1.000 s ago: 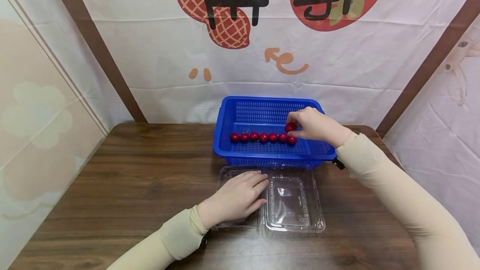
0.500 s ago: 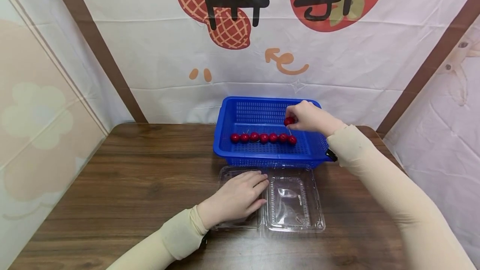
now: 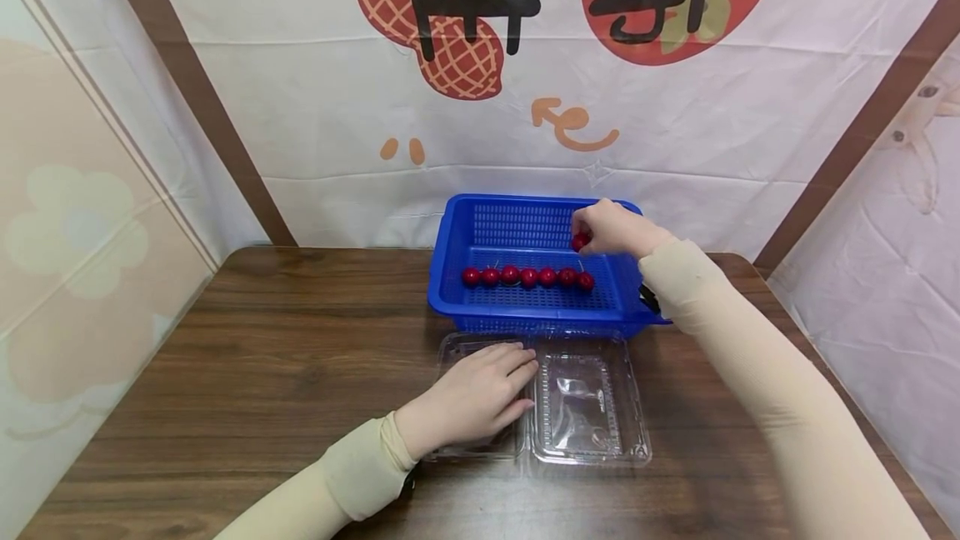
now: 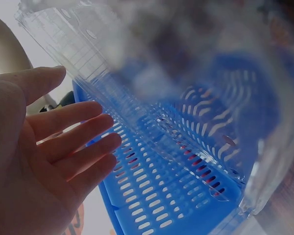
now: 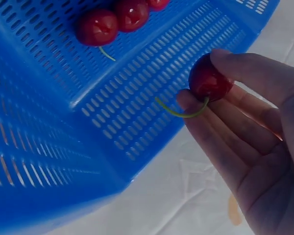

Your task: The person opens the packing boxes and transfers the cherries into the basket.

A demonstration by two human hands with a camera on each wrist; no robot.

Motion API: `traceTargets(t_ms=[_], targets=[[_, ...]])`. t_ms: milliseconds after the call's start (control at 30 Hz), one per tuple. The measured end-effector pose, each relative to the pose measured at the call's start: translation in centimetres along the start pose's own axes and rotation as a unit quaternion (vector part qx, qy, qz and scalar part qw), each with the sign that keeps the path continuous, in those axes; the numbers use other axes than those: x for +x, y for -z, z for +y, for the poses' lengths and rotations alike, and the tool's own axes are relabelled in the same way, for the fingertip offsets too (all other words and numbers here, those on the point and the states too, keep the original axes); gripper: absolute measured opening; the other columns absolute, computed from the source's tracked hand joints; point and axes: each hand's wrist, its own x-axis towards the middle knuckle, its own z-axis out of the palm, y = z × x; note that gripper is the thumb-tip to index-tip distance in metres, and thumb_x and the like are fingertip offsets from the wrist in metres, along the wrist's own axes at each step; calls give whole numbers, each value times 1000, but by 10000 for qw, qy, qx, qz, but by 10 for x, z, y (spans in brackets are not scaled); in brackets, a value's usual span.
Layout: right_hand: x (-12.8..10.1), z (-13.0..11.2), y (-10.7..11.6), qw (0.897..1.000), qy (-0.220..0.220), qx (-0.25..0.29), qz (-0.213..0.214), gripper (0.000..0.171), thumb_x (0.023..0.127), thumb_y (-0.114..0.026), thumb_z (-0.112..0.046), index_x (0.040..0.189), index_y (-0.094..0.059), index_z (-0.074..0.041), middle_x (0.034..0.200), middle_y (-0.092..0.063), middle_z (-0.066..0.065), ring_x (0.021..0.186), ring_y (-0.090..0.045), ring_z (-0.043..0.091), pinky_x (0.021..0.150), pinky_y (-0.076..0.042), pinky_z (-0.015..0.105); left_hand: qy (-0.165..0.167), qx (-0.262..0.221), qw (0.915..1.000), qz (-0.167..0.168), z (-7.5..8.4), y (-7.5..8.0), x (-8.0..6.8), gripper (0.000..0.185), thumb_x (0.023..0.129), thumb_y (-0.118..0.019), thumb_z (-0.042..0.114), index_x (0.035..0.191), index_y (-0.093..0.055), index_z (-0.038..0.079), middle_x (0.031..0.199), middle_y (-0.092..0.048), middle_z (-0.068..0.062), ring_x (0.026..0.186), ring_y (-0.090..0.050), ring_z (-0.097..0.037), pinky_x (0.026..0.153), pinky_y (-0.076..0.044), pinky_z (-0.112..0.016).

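Note:
My right hand (image 3: 609,229) pinches a red cherry (image 3: 580,241) with a green stem (image 5: 182,112) between thumb and fingers, held above the right side of the blue slotted basket (image 3: 480,208). The same cherry (image 5: 209,81) fills the right wrist view, above the basket wall (image 5: 137,112). A row of several cherries (image 3: 527,277) lies on the basket floor. My left hand (image 3: 474,397) rests flat, fingers straight, on the left half of an open clear plastic clamshell box (image 3: 588,407) in front of the basket. In the left wrist view the left hand (image 4: 49,161) lies against the clear plastic (image 4: 152,93).
The basket stands at the back middle of a dark wooden table (image 3: 240,357), close to a white printed cloth backdrop (image 3: 480,107). Bare tabletop stretches to the left and along the front edge. More cloth hangs on the right (image 3: 892,257).
My right hand lifted one cherry from the right end of the row and carried it up and slightly back over the basket. The left hand has stayed still on the clamshell.

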Motion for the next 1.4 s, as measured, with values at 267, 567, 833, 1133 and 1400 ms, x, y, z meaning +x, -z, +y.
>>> traceTargets(t_ms=[267,567,833,1133,1400], targets=[[4,11,-6,9994,-254,125,-176,26,72,-79,-9,94,-66,-5,87,-66,8,78,-61,21,70,-53,38,-25,28,10000,54,0,-2,0,42,91,-58,36,120,-63,5,124,-62,-10,120,-56,-26,109,-39,-33],[10,18,-11,9984,-320,353,-296,27,70,-82,-8,92,-67,-5,86,-69,8,78,-62,20,71,-54,37,-6,17,10000,-2,-1,-2,0,43,92,-57,36,121,-63,5,125,-62,-9,122,-55,-26,110,-38,-33],[12,22,-25,9955,-669,338,-584,26,71,-82,-6,93,-68,-7,88,-68,8,80,-60,21,71,-55,35,21,-19,10000,-91,-1,-2,-1,43,92,-57,36,122,-62,5,125,-61,-10,122,-54,-26,110,-38,-33],[9,25,-29,9933,-816,274,-777,28,70,-82,-6,94,-68,-7,89,-66,8,82,-59,22,69,-54,35,26,-38,10000,-82,-2,-2,-1,43,92,-57,35,122,-62,5,125,-61,-10,122,-54,-26,110,-37,-33],[10,30,-38,9894,-981,253,-1039,30,69,-82,-6,96,-69,-5,95,-69,10,87,-62,23,76,-54,38,28,-22,10000,-87,-2,-2,-1,43,92,-56,36,122,-62,5,125,-61,-10,123,-54,-26,110,-37,-32]])
